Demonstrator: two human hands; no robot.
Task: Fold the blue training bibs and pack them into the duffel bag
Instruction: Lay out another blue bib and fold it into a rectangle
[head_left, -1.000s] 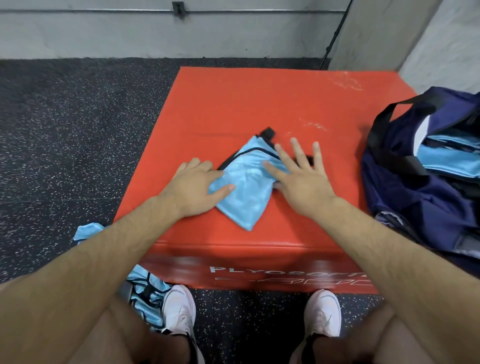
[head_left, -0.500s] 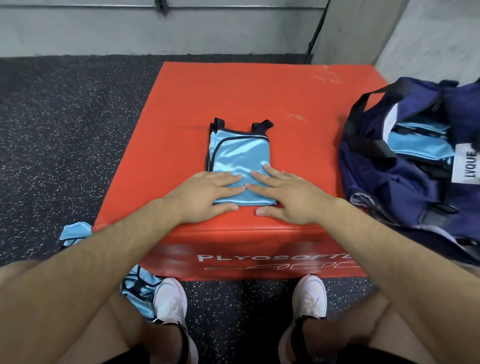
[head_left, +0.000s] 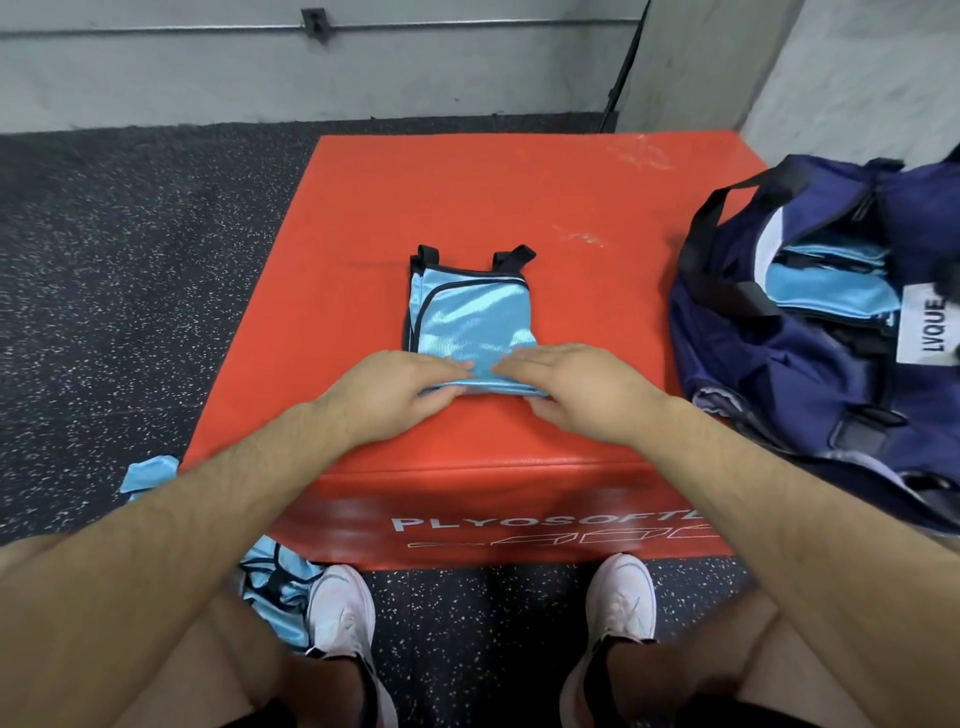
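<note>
Bib folded, long axis running away from person, straps far end; both hands pinching near hem.

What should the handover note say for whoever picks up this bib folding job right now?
Left hand and right hand: both pinch the near edge of a partly folded blue bib, which lies on the red box.
Duffel bag: open, right of the box, folded bibs already inside.
Loose bibs lie on the floor by the left foot.
Left: finish this fold, pack it, then fold and pack the floor ones.
</note>
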